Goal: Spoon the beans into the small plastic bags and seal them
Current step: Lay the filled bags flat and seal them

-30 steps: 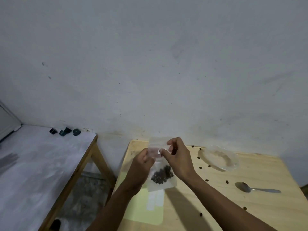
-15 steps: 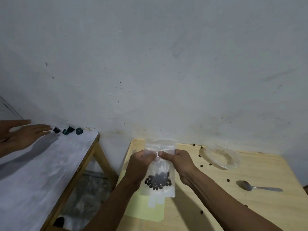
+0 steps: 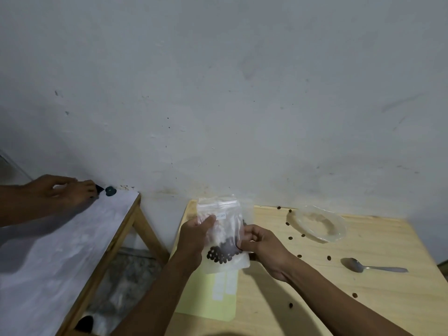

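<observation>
A pale plastered wall [image 3: 242, 93] rises behind one light wooden table [image 3: 363, 299]. Above its left end, one clear plastic bag [image 3: 221, 229] is held upright, dark beans [image 3: 221, 253] heaped at its bottom. The left hand [image 3: 194, 236] pinches its left edge, the right hand [image 3: 261, 243] its right edge. One clear dish [image 3: 320, 224] and one spoon [image 3: 371, 266] lie right, among ten scattered beans.

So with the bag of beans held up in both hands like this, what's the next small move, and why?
Probably set the bag down on the wooden table. The left hand and right hand hold it by its sides, not at the zip strip, the beans sit at the bottom, and the spoon lies idle.
</observation>
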Tool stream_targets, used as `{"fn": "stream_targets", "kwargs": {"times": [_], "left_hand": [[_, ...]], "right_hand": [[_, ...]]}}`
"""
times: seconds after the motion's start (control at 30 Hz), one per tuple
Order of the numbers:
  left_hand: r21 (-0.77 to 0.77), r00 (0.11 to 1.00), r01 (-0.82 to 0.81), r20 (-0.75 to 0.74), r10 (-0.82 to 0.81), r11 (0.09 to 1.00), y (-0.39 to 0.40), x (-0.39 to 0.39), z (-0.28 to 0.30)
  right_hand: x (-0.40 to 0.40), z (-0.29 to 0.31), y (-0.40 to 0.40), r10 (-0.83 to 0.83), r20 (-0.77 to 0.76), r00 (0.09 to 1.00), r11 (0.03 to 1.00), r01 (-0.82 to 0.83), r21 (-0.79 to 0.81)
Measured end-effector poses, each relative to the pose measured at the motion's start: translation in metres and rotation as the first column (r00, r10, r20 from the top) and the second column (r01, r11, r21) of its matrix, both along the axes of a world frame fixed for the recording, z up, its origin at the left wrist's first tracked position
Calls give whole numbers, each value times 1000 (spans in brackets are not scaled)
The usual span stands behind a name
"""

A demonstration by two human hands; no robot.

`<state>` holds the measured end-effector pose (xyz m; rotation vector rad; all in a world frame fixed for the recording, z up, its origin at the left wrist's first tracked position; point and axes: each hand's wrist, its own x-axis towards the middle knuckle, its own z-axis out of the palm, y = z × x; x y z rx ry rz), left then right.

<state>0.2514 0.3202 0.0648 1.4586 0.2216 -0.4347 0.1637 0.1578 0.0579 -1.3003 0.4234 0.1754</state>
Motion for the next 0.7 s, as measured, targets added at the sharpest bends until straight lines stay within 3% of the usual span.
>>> {"fn": "stream_targets", "kwargs": {"times": [0.13, 0.3, 0.47, 0.57, 0.7], "left_hand": [[-13, 995, 52, -90, -53, 999, -6, 8, -23], [146, 963, 237, -168, -213, 960, -15, 5, -50], [297, 914, 406, -120, -388, 864, -19, 10, -66], [474, 889, 411, -19, -458, 778, -24, 19, -76], [727, 813, 348, 81, -577, 592, -29, 32, -89]], "right_hand": [[-3, -18, -12, -59, -35, 998, 997, 58, -43], [1, -39, -30, -260, -102, 960, 965, 253, -72], [9, -54, -39, -307, -130, 943, 946, 287, -152], [21, -61, -41, -261, -156, 953, 953, 228, -201], [38, -64, -40, -141, -184, 973, 961, 90, -261]]}}
